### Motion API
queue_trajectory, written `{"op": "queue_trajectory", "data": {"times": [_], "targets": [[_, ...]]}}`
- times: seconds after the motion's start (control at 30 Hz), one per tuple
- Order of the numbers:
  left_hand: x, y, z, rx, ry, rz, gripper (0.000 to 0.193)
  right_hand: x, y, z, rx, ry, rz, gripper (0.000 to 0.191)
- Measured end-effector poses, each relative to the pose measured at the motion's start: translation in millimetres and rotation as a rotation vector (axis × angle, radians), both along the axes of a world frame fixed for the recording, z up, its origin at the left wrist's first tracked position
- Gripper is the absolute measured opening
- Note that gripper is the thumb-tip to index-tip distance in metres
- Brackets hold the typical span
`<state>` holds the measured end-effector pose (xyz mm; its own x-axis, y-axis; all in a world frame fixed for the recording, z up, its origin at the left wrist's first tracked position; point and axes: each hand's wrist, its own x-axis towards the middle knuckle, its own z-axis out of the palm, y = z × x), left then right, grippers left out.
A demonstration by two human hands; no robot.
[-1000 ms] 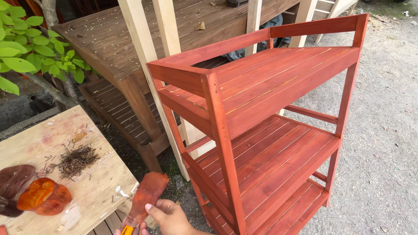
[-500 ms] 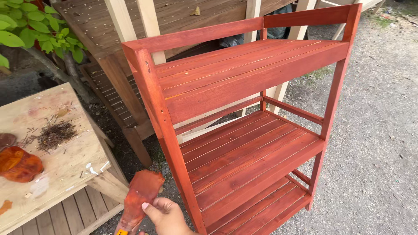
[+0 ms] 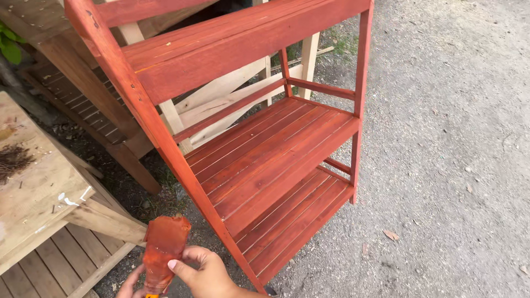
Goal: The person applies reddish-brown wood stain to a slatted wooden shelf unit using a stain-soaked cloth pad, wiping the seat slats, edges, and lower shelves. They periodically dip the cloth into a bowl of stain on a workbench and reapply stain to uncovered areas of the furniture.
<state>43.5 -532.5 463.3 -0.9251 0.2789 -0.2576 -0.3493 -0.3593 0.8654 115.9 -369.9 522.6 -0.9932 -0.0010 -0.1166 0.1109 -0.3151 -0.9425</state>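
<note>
You are holding the paintbrush [image 3: 163, 251] low at the bottom edge of the view, just in front of the red-stained shelf rack's [image 3: 265, 165] front leg. Your right hand [image 3: 204, 273] is clamping the brush, thumb lying across its lower part. Your left hand [image 3: 130, 286] is showing only fingertips beside the handle; its grip cannot be determined. The brush's long axis is standing near upright, stained bristles pointing up, tilting slightly right. The unpainted wooden table [image 3: 38, 193] is standing to the left.
</note>
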Motion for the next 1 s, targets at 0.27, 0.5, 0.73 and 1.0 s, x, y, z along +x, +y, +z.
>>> {"op": "queue_trajectory", "data": {"times": [0.27,0.5,0.73,1.0], "targets": [[57.0,21.5,-19.7,0.136,-0.01,0.165,0.082,47.4,30.5,-15.0,-0.075,-0.251,0.043,0.034],[97.0,29.3,-11.5,-0.369,0.299,0.188,0.094,62.5,74.0,13.8,-0.039,-0.363,-0.235,0.034],[141.3,79.1,-31.6,-0.336,0.286,0.316,0.088,89.5,178.8,16.8,0.019,-0.346,-0.383,0.035],[210.4,197.8,-55.8,-0.094,-0.384,0.54,0.064,148.6,316.7,-57.4,0.002,-0.443,-0.3,0.035]]}}
